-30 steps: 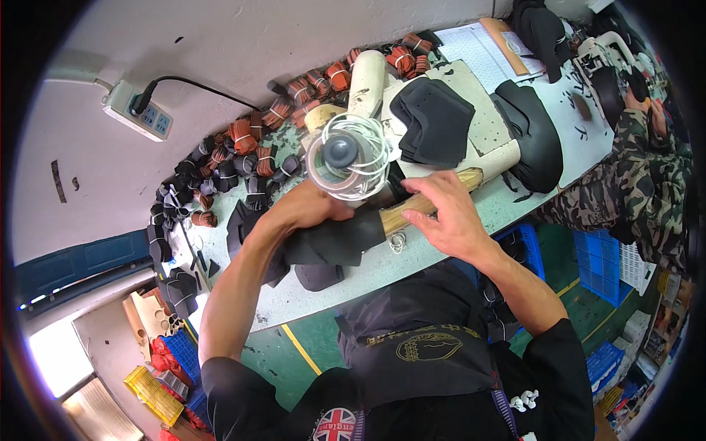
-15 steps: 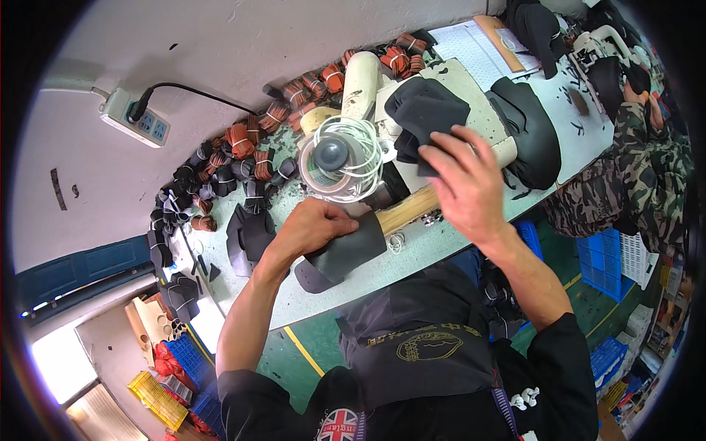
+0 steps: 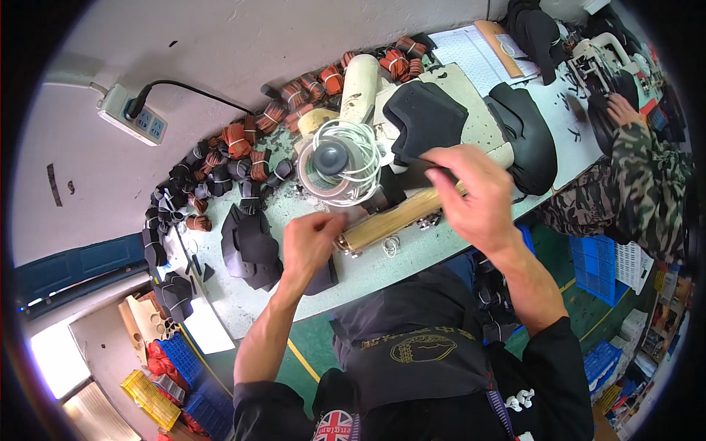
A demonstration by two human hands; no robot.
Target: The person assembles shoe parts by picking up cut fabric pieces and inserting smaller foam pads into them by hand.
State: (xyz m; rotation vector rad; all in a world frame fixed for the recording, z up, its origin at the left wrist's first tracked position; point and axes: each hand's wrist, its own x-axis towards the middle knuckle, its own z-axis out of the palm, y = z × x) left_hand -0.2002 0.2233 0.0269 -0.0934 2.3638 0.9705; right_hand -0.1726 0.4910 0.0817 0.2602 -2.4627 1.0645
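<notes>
My right hand (image 3: 474, 195) is closed in a pinch on a dark flat piece (image 3: 415, 178), at the near edge of a cream machine bed (image 3: 485, 110). On that bed lie black shaped pieces (image 3: 426, 121), stacked together. My left hand (image 3: 309, 246) has its fingers drawn together beside the left end of a yellowish bar (image 3: 393, 220); whatever they may hold is hidden. Below that hand a dark piece (image 3: 322, 281) lies at the table's front edge, partly covered. Left of it sits a pile of dark curved pieces (image 3: 250, 246).
A tape roll with looped white cord (image 3: 353, 162) stands behind the bar. Tied orange and dark bundles (image 3: 239, 140) line the wall. A larger black piece (image 3: 526, 140) lies right of the bed. At far right, a co-worker's hand (image 3: 625, 110) rests by another machine (image 3: 607, 62).
The dark panel under my left hand has left the bar, baring its left end. My right hand has come down from the stacked pieces toward the bar, fingers now pinched.
</notes>
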